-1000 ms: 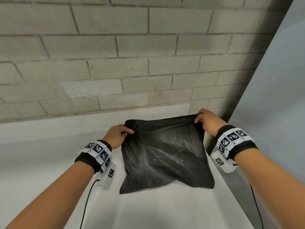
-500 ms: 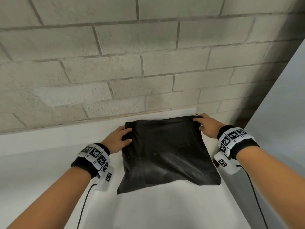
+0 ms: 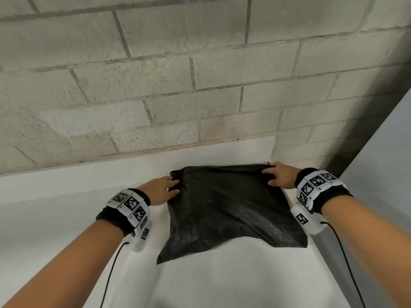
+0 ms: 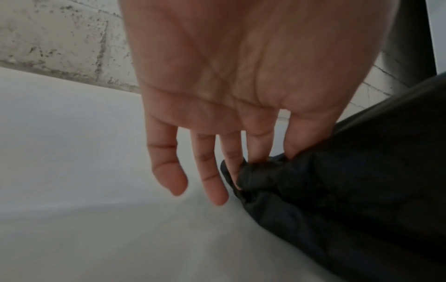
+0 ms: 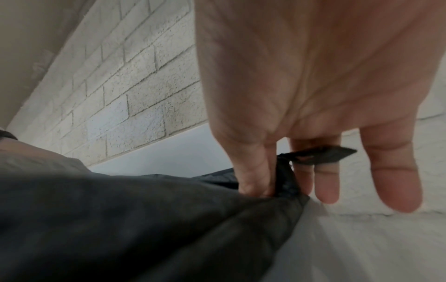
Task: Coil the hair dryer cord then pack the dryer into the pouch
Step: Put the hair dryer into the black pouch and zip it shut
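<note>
A black fabric pouch lies puffed on the white table, its top edge toward the wall. My left hand pinches the far left corner; in the left wrist view the gathered fabric bunches between my inner fingers, while the outer two fingers hang straight and free. My right hand pinches the far right corner, the fabric passing between the thumb and the other fingers. A small black pull tab lies across those fingers. No hair dryer or cord shows.
A pale brick wall rises right behind the table. A grey panel stands close on the right, past the table's right edge. White tabletop stretches to the left and in front of the pouch.
The pouch, held taut by its top corners a second ago, has settled flatter on the table. Both hands' grips have loosened, fingers straighter. The view has tilted up slightly.
</note>
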Motion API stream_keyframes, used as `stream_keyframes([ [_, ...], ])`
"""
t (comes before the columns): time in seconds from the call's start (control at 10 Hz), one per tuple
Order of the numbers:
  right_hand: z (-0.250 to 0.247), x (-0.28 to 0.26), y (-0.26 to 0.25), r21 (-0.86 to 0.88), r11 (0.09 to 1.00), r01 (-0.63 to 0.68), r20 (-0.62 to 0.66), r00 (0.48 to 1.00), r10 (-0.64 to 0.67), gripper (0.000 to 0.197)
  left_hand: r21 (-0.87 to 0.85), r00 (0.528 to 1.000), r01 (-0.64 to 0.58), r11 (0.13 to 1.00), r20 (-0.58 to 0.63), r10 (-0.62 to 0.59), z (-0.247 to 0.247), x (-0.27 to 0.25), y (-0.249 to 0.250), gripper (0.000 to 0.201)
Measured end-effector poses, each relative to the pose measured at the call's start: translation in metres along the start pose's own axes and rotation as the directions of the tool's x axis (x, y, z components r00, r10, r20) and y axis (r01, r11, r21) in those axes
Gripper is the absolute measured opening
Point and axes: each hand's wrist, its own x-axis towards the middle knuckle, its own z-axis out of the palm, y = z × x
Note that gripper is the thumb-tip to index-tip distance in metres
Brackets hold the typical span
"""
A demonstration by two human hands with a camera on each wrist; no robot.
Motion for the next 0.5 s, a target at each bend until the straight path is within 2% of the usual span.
stream_keyframes([
  [0.1,-0.003,-0.007,0.000,0.038,0.999,0.011,-0.061,0.998,-0.008,0.048,-0.015,1.000,-0.005,1.000,0.007,0.005,0.005,-0.003,0.006,0.052],
  [0.3,-0.010,-0.037,-0.010,0.016,1.000,-0.003,-0.205,0.979,0.006,0.049,-0.085,0.997,0.041,0.996,-0.058,-0.046,0.012,-0.022,0.002,0.051],
  [0.4,-0.015,-0.063,-0.022,0.021,1.000,0.023,-0.211,0.977,-0.018,0.049,-0.097,0.993,0.047,0.994,-0.104,-0.057,0.006,-0.039,0.000,0.048],
  [0.5,-0.011,-0.086,-0.038,0.027,0.997,0.069,-0.172,0.983,-0.064,0.046,-0.147,0.995,0.002,0.989,-0.101,-0.017,-0.006,-0.058,0.006,0.044],
])
